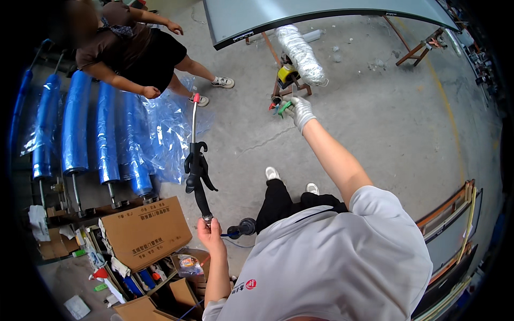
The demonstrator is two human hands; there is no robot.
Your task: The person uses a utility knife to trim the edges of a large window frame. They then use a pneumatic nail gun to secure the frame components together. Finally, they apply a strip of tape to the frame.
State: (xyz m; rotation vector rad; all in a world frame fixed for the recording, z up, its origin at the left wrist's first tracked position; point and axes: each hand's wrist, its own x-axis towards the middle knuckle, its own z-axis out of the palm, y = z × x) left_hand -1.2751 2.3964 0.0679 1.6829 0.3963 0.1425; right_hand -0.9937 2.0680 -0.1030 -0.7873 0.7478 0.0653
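In my bare left hand (211, 234) is the lower end of a black air blow gun (198, 171), the fingers closed around its metal fitting. The gun stands away from me, with a long silver tube and a red tip pointing up the picture. My right hand (302, 112) wears a pale glove and reaches far forward, its fingers closed on a small green tool (284, 109) whose exact kind I cannot make out. Just beyond that hand hangs a roll wrapped in shiny film (301, 56), beside a trestle with a yellow item (287, 75).
A large dark-framed panel (321, 9) rests on trestles ahead. Blue film-wrapped rolls (75, 123) line the left side, near a standing person (134, 48). A cardboard box (145, 234) sits at lower left. Framed panels (447, 235) lean at right. A blue hose runs near my left wrist.
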